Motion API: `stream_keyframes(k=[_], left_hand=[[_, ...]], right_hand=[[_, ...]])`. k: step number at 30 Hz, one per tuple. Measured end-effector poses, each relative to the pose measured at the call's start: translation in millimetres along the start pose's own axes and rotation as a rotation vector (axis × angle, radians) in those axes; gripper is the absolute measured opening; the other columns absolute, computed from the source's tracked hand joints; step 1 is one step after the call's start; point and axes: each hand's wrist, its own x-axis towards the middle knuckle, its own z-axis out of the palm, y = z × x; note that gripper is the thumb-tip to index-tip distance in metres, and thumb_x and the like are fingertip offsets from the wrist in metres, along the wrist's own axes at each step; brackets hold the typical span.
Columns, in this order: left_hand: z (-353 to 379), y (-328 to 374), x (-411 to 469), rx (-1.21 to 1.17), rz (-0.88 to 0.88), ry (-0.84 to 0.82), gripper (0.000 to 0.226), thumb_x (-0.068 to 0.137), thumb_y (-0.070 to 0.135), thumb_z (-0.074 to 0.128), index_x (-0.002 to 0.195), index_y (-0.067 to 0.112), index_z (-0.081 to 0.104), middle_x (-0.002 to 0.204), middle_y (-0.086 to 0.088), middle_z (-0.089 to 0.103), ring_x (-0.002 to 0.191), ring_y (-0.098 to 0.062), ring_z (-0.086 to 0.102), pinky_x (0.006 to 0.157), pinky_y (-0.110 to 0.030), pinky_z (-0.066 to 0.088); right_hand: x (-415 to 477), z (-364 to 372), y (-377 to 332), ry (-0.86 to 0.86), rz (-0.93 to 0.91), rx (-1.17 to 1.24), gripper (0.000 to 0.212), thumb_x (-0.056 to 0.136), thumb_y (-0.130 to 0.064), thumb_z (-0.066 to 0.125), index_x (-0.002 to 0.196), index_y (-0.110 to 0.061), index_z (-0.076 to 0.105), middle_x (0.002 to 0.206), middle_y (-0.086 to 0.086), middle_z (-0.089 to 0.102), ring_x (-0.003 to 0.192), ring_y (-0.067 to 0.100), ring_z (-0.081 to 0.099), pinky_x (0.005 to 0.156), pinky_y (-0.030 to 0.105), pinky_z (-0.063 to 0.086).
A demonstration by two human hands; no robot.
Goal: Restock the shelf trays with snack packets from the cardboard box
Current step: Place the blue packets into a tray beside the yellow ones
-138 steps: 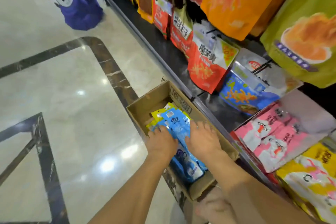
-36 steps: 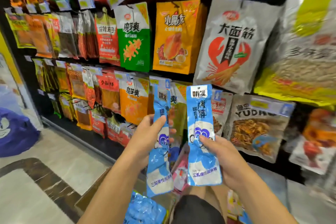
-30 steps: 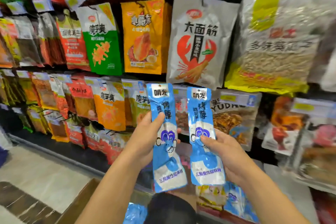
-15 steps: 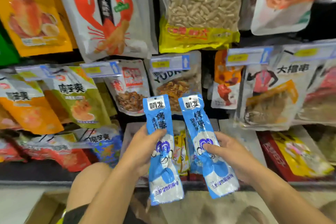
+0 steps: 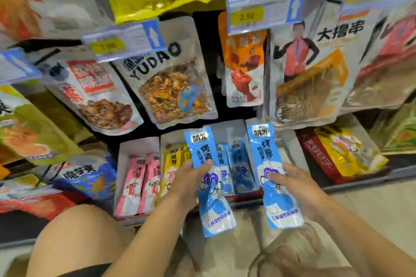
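One bare knee (image 5: 74,243) is sitting nearest, low and left of the white card shelf tray (image 5: 225,130). In front of the tray, the L hand (image 5: 186,183) is gripping a long blue-and-white plastic snack pkt (image 5: 213,209) at its middle, thumb across the front, fingers curled behind. The pkt is standing upright w/ its top over the tray's left half. The R hand (image 5: 299,189) is pinching a second blue-and-white plastic pkt (image 5: 276,198) the same way, upright, over the tray's right edge. Neither pkt is lying in the tray yet.

Inside the tray, matching blue pkts (image 5: 238,164) are lying beside slim yellow pkts (image 5: 173,159). Left of the tray, pink pkts (image 5: 139,180) are filling a neighbouring white tray (image 5: 137,146). Above the tray, a grey foil "YUDAO" bag (image 5: 173,83) is hanging under a blue-and-yellow price tag (image 5: 126,40).
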Motion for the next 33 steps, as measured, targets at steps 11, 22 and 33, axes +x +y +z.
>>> stream_keyframes(k=[11, 22, 33], left_hand=[[47, -59, 121, 0.166, -0.159, 0.087, 0.033, 0.075, 0.012, 0.085, 0.102, 0.008, 0.066, 0.100, -0.017, 0.075, 0.092, -0.035, 0.073, 0.086, -0.059, 0.058], [96, -92, 198, 0.119, -0.235, 0.199, 0.047, 0.078, 0.014, 0.085, 0.114, 0.011, 0.054, 0.113, -0.008, 0.064, 0.104, -0.029, 0.063, 0.099, -0.045, 0.052], [120, -115, 218, 0.470, -0.157, 0.206, 0.048, 0.088, 0.028, 0.077, 0.125, 0.005, 0.056, 0.123, -0.003, 0.064, 0.107, -0.021, 0.062, 0.082, -0.025, 0.048]], right_hand=[[38, -17, 39, 0.067, 0.117, 0.025, 0.016, 0.090, -0.009, 0.072, 0.106, -0.013, 0.073, 0.094, 0.013, 0.078, 0.084, 0.034, 0.075, 0.075, 0.045, 0.060], [78, -31, 44, 0.189, 0.158, 0.127, 0.015, 0.090, -0.006, 0.071, 0.104, -0.011, 0.073, 0.092, 0.015, 0.078, 0.087, 0.038, 0.074, 0.075, 0.046, 0.060], [90, -41, 52, 0.201, 0.183, 0.170, 0.015, 0.090, -0.011, 0.073, 0.104, -0.015, 0.073, 0.092, 0.009, 0.079, 0.085, 0.032, 0.076, 0.080, 0.049, 0.061]])
